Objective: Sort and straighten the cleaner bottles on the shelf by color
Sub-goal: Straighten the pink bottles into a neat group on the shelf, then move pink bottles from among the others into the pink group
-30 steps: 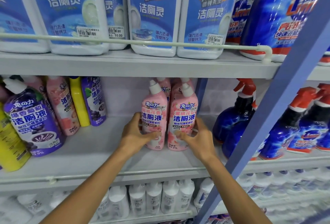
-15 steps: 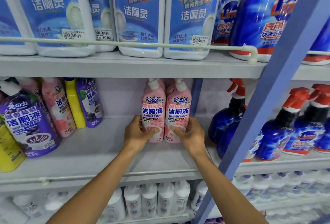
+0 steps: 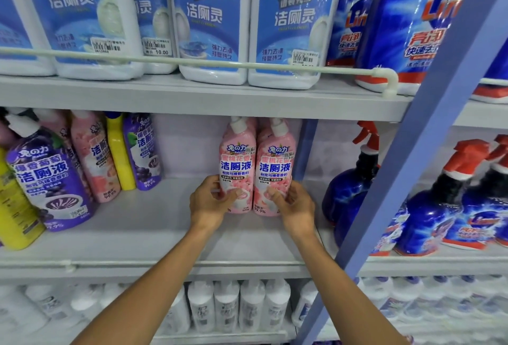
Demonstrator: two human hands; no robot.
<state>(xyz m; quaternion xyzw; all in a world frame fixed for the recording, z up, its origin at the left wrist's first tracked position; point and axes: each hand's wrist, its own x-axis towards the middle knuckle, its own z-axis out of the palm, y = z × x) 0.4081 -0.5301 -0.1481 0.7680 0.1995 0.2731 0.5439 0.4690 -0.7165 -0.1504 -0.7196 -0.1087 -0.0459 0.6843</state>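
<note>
Shop shelving, middle shelf (image 3: 143, 234) — colour sorting looks partly done.
Far left of the blue post (image 3: 428, 135), a mixed cluster (image 3: 55, 179) of purple, pink and yellow bottles leans unsorted; just left of the post stand the left pink bottle (image 3: 237, 157) and right pink bottle (image 3: 276, 161), upright, touching, labels forward. Left hand (image 3: 209, 204) grips one low, right hand (image 3: 298, 207) the other — likely pressing them flush.

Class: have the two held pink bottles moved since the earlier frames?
Yes: the pink bottles have gone deeper into the shelf, nearer its back wall.
</note>
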